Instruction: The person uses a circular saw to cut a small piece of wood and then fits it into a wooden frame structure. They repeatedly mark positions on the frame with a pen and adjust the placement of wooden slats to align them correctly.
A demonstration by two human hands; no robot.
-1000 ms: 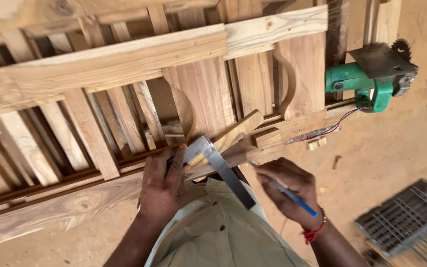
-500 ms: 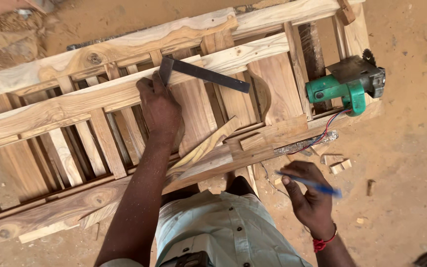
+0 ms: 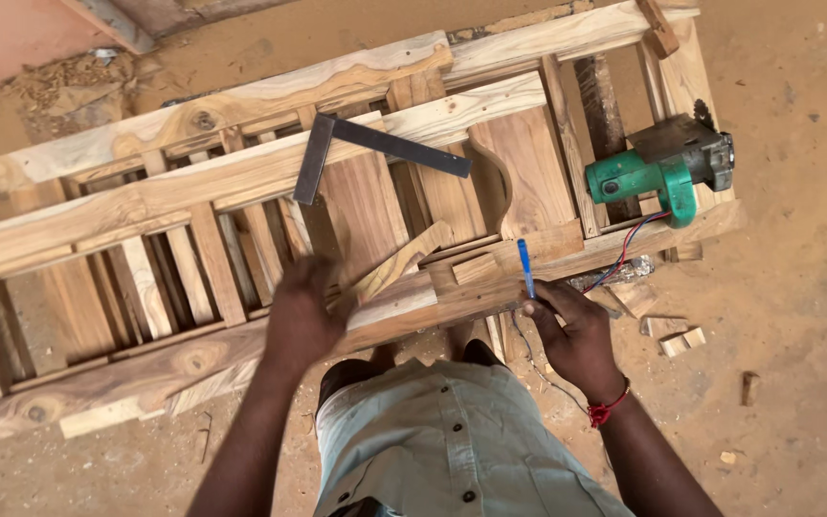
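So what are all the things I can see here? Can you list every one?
wooden frame: one, pale and brown wood with slats, lying on the ground
metal square: one, dark grey, L-shaped, lying on the frame
power tool: one, green and grey, on the frame's right end
cable: one, red and dark, running from the power tool
wood offcuts: several, pale, on the sandy ground at right
shirt: one, light grey, buttoned
pen: one, blue, in the right hand
left hand: one, blurred, over the frame's near rail
right hand: one, red thread at wrist
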